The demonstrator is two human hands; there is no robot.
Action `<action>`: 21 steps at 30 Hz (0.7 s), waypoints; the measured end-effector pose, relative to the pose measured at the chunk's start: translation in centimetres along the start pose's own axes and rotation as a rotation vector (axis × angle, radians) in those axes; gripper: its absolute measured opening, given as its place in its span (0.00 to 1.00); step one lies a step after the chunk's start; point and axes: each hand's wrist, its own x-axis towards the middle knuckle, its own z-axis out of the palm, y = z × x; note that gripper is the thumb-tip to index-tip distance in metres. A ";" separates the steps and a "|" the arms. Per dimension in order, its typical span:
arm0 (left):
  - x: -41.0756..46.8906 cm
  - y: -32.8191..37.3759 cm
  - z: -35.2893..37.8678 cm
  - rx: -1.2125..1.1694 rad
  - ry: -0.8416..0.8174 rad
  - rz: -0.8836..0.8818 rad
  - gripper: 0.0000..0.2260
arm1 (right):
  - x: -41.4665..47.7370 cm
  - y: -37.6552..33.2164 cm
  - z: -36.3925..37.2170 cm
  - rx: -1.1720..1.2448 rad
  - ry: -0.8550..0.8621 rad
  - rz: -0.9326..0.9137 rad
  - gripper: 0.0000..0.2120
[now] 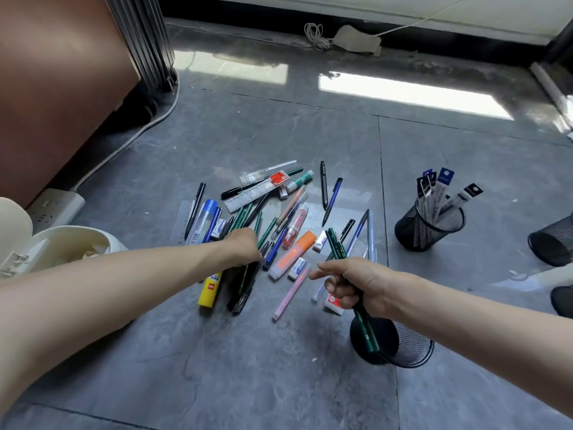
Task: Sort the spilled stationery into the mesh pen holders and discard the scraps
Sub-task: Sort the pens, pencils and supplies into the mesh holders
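Early yet. Right hand (356, 287), lower right, fingers curled round a bunch of dark green wooden pencils (336, 247), their tips by an empty black mesh pen holder (414, 347). Left hand (245, 243) is in the mid-frame scattered stationery pile (248, 197); can't tell its finger state. Upper-right black mesh holder with refill packs (418, 232) looks done; most stationery is unsorted.

Left hand (245, 243): fingers hidden behind its own back, down in the stationery pile (291, 225); grip unreadable. Right hand (356, 283) covers the middle of the green pencils (336, 243) it grips. Yellow glue stick (209, 290): top end under the left forearm. Mesh holder (555, 240) at the floor's right side and white bin (77, 235) at its left are both cut by the picture's edge. Print on the refill packs (440, 193) is too small to read.
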 end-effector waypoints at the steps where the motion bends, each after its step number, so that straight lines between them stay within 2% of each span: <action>1: -0.1 -0.1 -0.1 -0.033 0.003 -0.013 0.12 | -0.1 0.0 0.0 0.003 0.004 -0.007 0.11; 3: -0.4 0.1 -0.5 -0.118 0.065 -0.019 0.15 | -0.4 -0.1 -0.2 0.030 0.009 -0.032 0.13; 5: -1.2 1.0 -0.8 -0.339 0.103 -0.011 0.15 | -0.6 -0.2 -0.2 0.076 0.018 -0.074 0.17; 7: -3.1 2.7 -0.8 -0.625 0.002 0.030 0.10 | -0.8 -0.3 -0.3 0.121 0.030 -0.127 0.21; 9: -6.1 4.7 -0.3 -0.767 -0.198 0.117 0.05 | -1.0 -0.5 -0.4 0.162 0.033 -0.171 0.22; 11: -8.9 6.6 0.4 -0.824 -0.339 0.191 0.07 | -1.0 -0.7 -0.4 0.210 0.039 -0.205 0.19; 13: -10.6 7.8 1.4 -0.878 -0.410 0.207 0.09 | -1.0 -0.5 -0.4 0.221 0.080 -0.213 0.15; 16: -11.3 8.5 2.4 -0.968 -0.424 0.188 0.11 | -0.9 -0.2 -0.4 0.143 0.185 -0.219 0.13; 18: -11.5 8.5 2.3 -1.016 -0.408 0.193 0.07 | -0.8 -0.1 -0.7 0.148 0.248 -0.245 0.15; 21: -11.4 8.2 2.1 -1.036 -0.341 0.206 0.02 | -0.9 -0.2 -1.5 0.163 0.254 -0.258 0.19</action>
